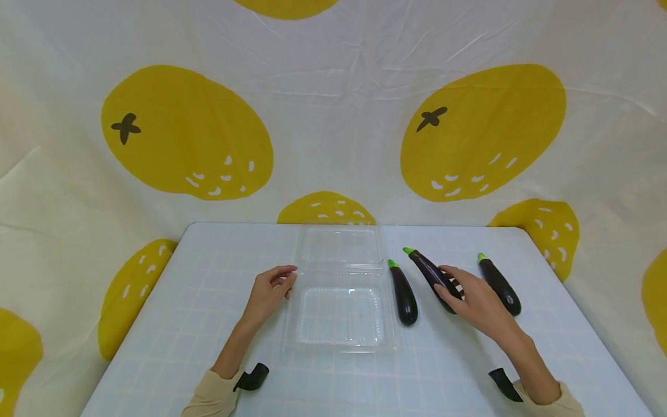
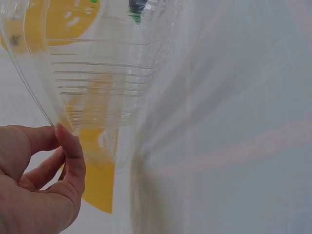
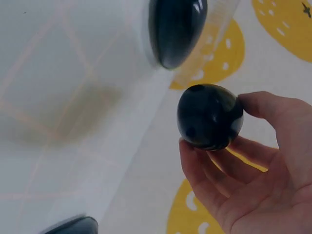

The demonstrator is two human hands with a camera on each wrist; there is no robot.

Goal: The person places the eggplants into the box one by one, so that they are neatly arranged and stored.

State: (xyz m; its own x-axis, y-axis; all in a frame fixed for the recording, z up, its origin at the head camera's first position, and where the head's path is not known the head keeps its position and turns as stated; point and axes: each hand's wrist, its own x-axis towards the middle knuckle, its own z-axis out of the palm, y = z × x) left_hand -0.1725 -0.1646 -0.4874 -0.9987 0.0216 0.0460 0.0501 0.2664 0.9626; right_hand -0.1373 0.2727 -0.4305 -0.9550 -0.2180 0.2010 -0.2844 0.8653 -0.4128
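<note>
My right hand (image 1: 473, 296) grips a dark purple eggplant (image 1: 428, 271) near its thick end, the green stem pointing away to the left. In the right wrist view its rounded end (image 3: 209, 117) sits between thumb and fingers. A clear plastic clamshell box (image 1: 341, 348) lies with its lid (image 1: 339, 243) folded back in the middle of the table. At the box's left edge, my left hand (image 1: 272, 292) pinches the rim between thumb and finger, as the left wrist view shows. A second eggplant (image 1: 403, 294) lies just right of the box. A third eggplant (image 1: 500, 286) lies beyond my right hand.
The table (image 1: 172, 347) has a pale checked cover. Behind it hangs a white cloth (image 1: 333, 133) with large yellow fruit prints. Black straps (image 1: 253, 377) show at both wrists by the beige sleeves.
</note>
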